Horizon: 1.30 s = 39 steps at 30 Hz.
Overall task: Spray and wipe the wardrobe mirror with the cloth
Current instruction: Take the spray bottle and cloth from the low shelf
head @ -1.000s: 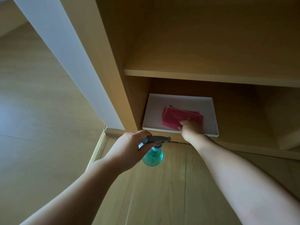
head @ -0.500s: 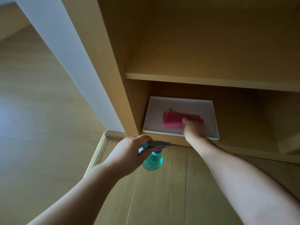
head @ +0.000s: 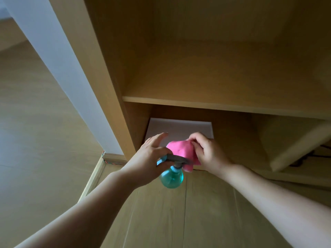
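Pink cloth [head: 180, 151]; teal spray bottle [head: 171, 179], grey head; white tray [head: 179, 128].

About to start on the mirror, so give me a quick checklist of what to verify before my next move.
1. Pink cloth in right hand: ok, gripped and off the white tray.
2. Spray bottle in left hand: ok.
3. Left grip secure: not ok, index finger spread off the bottle.
4. Liquid in bottle: cannot tell.
5. Mirror in view: not ok, only wardrobe shelves show.
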Each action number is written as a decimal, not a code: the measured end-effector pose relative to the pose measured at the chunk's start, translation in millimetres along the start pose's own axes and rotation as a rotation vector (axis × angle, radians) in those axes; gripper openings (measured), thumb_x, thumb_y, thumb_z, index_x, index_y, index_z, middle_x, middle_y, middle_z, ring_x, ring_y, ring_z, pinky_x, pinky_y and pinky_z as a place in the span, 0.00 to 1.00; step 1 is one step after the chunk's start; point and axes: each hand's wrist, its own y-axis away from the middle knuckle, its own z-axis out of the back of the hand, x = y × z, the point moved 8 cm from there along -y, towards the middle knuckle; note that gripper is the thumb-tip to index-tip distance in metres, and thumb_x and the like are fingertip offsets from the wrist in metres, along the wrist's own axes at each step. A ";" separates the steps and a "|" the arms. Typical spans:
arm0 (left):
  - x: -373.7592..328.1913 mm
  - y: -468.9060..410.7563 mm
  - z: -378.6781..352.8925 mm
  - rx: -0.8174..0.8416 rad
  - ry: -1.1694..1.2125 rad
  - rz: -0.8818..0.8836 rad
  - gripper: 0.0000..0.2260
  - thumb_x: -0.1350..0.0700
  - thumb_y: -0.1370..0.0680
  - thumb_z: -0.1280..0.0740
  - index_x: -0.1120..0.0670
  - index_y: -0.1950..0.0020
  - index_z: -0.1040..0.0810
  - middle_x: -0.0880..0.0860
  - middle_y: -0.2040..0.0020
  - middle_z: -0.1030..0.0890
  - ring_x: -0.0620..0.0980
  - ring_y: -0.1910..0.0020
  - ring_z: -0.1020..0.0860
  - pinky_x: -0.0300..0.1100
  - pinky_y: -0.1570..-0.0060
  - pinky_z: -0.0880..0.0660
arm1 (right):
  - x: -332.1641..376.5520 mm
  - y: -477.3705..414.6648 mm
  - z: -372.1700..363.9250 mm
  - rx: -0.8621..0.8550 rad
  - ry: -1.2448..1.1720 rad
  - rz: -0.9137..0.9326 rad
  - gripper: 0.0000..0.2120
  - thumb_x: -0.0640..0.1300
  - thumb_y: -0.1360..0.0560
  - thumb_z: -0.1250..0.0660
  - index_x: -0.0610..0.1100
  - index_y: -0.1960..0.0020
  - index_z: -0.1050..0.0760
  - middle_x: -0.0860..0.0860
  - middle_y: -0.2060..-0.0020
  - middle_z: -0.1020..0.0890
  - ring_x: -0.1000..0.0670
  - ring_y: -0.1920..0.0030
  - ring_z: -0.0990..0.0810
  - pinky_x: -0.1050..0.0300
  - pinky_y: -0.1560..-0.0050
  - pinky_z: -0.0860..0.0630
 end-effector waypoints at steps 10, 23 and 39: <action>-94.6 -31.7 38.9 -0.109 0.078 -0.209 0.15 0.54 0.23 0.30 0.55 0.37 0.22 0.54 0.34 0.22 0.54 0.34 0.27 0.49 0.34 0.30 | 56.7 18.7 100.4 -0.135 -0.381 0.016 0.09 0.38 0.21 0.39 0.49 0.52 0.23 0.52 0.56 0.17 0.52 0.54 0.18 0.50 0.55 0.20; -204.2 -81.9 183.3 -0.237 0.320 -0.157 0.14 0.55 0.25 0.28 0.46 0.47 0.31 0.46 0.62 0.20 0.43 0.64 0.21 0.33 0.68 0.25 | 165.4 -24.9 247.3 -0.034 -0.372 0.063 0.21 0.43 0.29 0.28 0.62 0.42 0.25 0.59 0.48 0.19 0.55 0.44 0.20 0.64 0.46 0.24; -418.1 -126.6 568.7 -0.061 0.505 -0.119 0.10 0.55 0.26 0.26 0.43 0.50 0.21 0.47 0.57 0.16 0.47 0.62 0.17 0.37 0.64 0.20 | 507.1 -144.1 529.4 -0.063 -0.332 0.057 0.20 0.33 0.28 0.30 0.56 0.43 0.24 0.55 0.49 0.18 0.51 0.44 0.19 0.54 0.43 0.21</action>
